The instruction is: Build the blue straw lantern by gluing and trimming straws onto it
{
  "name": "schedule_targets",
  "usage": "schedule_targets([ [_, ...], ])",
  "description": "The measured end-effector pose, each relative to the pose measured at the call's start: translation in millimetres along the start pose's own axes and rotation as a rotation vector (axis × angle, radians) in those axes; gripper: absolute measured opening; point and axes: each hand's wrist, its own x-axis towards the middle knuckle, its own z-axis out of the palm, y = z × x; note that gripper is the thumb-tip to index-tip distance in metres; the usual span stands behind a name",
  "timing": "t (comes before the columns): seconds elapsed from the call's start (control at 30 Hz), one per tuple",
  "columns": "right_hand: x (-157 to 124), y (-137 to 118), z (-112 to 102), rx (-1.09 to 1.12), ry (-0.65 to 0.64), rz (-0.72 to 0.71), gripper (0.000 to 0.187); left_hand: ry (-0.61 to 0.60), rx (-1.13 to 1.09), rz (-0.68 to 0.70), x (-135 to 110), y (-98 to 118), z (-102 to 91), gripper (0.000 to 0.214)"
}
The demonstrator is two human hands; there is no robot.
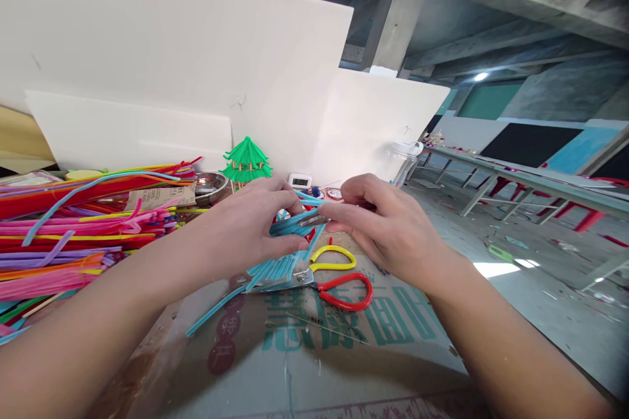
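Note:
Light blue pipe cleaners lie in a bundle at the middle of the work surface. My left hand is closed with thumb and fingers round the upper part of them. Facing it, my right hand pinches a small silver metal tool, whose tip meets the blue strands by my left fingers; its exact kind is hidden by my grip. Just below the hands lies a pair of scissors with one yellow and one red handle, its blades partly beneath the blue strands. One blue strand sticks out towards me.
Colourful pipe cleaners are piled on the left. Behind stand a green pipe-cleaner tree, a metal bowl, a small digital timer and a clear plastic jug. White boards close off the back.

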Motion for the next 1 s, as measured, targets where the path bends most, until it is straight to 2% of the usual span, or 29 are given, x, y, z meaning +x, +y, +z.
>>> schedule_targets([
  [0.3, -1.0, -0.3, -5.9, 0.028, -0.052, 0.053, 0.023, 0.015, 0.006, 0.014, 0.8, -2.6, 1.5, 0.027],
  [1.0, 0.3, -1.1, -4.3, 0.014, -0.049, 0.012, 0.020, -0.001, -0.001, 0.009, 1.2, 0.3, 0.7, 0.028],
])
